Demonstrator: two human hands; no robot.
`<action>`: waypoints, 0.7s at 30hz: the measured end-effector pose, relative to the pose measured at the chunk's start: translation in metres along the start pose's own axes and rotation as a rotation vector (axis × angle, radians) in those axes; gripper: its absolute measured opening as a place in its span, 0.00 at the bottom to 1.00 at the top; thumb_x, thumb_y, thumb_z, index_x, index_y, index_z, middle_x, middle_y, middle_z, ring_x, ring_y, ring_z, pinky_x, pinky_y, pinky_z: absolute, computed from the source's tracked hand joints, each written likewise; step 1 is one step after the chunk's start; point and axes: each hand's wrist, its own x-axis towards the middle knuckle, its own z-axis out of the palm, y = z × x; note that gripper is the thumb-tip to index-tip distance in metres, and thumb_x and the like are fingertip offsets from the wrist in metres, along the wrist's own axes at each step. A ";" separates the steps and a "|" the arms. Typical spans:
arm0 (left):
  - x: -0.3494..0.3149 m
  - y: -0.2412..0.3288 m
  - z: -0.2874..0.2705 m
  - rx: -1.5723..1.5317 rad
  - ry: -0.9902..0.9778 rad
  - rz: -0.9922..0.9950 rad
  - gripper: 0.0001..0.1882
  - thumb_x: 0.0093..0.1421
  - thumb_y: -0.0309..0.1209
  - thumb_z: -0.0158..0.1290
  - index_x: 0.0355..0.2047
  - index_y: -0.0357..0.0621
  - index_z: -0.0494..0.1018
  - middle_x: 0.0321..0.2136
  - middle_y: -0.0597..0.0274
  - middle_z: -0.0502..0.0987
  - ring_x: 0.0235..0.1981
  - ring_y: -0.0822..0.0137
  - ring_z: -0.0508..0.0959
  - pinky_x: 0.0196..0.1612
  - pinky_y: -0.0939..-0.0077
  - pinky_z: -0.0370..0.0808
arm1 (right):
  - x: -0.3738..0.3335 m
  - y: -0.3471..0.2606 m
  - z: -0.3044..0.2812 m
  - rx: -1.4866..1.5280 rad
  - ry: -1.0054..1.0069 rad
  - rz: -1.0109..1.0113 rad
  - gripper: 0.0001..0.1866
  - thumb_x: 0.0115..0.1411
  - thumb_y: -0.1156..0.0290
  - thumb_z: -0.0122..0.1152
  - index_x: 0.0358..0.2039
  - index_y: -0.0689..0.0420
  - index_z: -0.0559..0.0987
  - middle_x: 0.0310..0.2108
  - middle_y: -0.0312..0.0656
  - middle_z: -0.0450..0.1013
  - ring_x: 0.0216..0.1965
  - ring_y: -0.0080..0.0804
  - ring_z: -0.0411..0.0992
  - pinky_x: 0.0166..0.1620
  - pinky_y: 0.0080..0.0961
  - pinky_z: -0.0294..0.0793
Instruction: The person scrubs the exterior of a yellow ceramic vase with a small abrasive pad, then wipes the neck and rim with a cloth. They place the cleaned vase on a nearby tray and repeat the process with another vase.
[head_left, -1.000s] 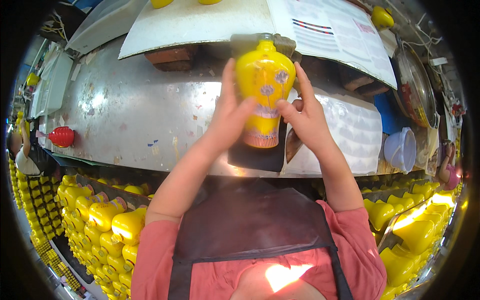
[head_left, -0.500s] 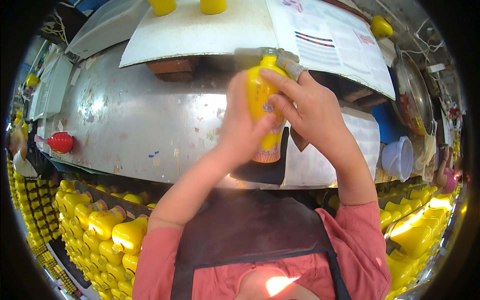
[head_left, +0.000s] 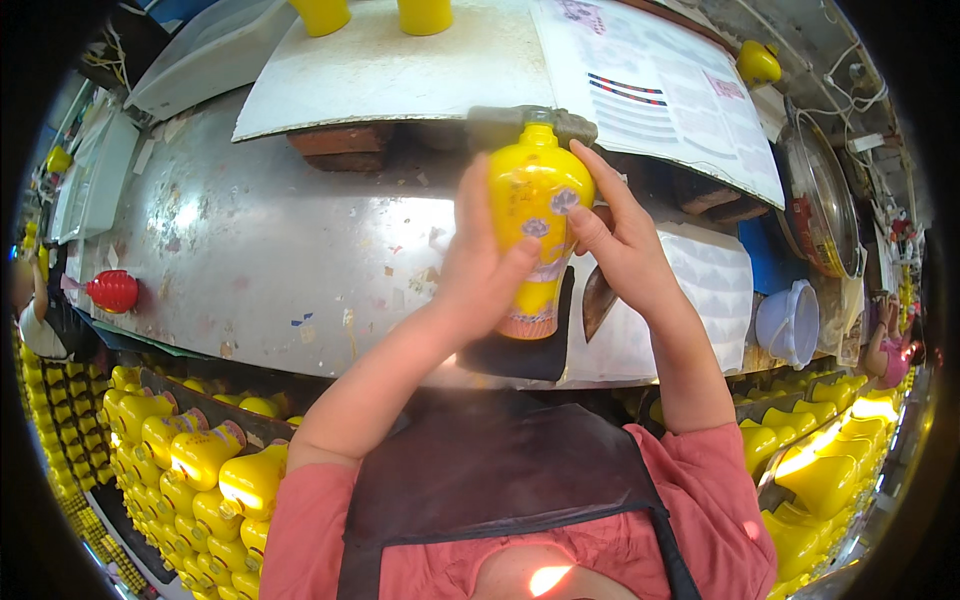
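Note:
A glossy yellow bottle (head_left: 520,185) with purple flower decals and a patterned band at its base lies between my hands, its neck pointing away from me. My left hand (head_left: 478,245) is wrapped along its left side, thumb on the front. On the right side my right hand (head_left: 628,238) holds it, thumb near a flower decal and fingers along the shoulder. Behind the bottle's neck is a grey block-like rest (head_left: 490,123). Under the base lies a black pad (head_left: 510,360). A brown pointed piece (head_left: 597,303) shows below my right hand.
A white board (head_left: 400,75) propped on bricks (head_left: 340,145) spans the far side, with decal sheets (head_left: 640,90) on it. White sheets (head_left: 690,300) and a pale bucket (head_left: 788,322) are at right, a red bottle (head_left: 113,291) at left. Yellow bottles (head_left: 205,450) are stacked on both sides.
My right hand has shifted from across the bottle's front and neck to its right side, uncovering the flower decals. The bottle sits slightly nearer to me.

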 end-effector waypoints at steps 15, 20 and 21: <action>-0.002 0.022 0.003 0.373 0.045 0.092 0.48 0.66 0.41 0.57 0.74 0.33 0.40 0.71 0.28 0.47 0.72 0.31 0.53 0.71 0.50 0.57 | -0.003 0.023 0.004 0.080 0.024 -0.019 0.40 0.63 0.61 0.64 0.73 0.52 0.61 0.54 0.47 0.71 0.37 0.28 0.70 0.40 0.22 0.73; -0.002 0.023 0.003 0.392 0.046 0.098 0.49 0.66 0.44 0.57 0.74 0.34 0.40 0.71 0.27 0.47 0.71 0.29 0.55 0.70 0.48 0.60 | -0.002 0.026 0.005 0.097 0.027 -0.037 0.41 0.62 0.61 0.64 0.74 0.52 0.61 0.55 0.47 0.70 0.37 0.27 0.70 0.38 0.21 0.73; -0.002 0.023 0.003 0.394 0.046 0.099 0.49 0.66 0.44 0.57 0.74 0.34 0.40 0.71 0.26 0.47 0.70 0.29 0.55 0.69 0.48 0.60 | -0.002 0.026 0.005 0.104 0.023 -0.033 0.41 0.62 0.61 0.64 0.74 0.52 0.61 0.56 0.47 0.70 0.37 0.27 0.70 0.38 0.21 0.73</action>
